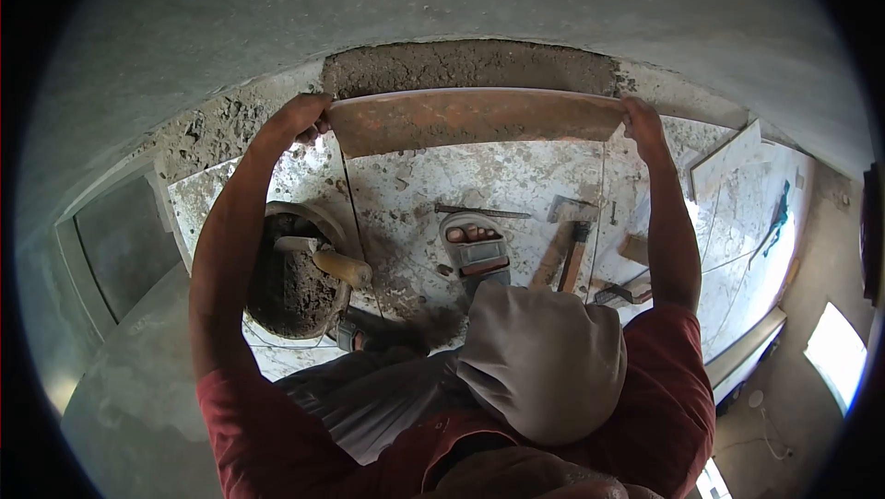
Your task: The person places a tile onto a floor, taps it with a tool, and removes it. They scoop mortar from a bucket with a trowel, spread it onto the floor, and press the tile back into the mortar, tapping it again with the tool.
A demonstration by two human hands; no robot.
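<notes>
A long tile strip (475, 118), its reddish-brown face smeared with dried mortar, is stretched between my two hands. My left hand (304, 118) has its fingers closed round the strip's left end. At the opposite end, my right hand (641, 123) pinches the right corner. Just beyond the strip's thin upper edge runs a bed of wet mortar (470, 66) along the foot of the wall, and the strip overlaps its near side in this view.
Left of my feet sits a tub (343, 234) of mortar with a trowel (341, 269) in it. A metal rod (481, 212) and a hammer (573, 258) lie on the dirty tiled floor (406, 190). A pale tile piece (726, 163) leans at the right.
</notes>
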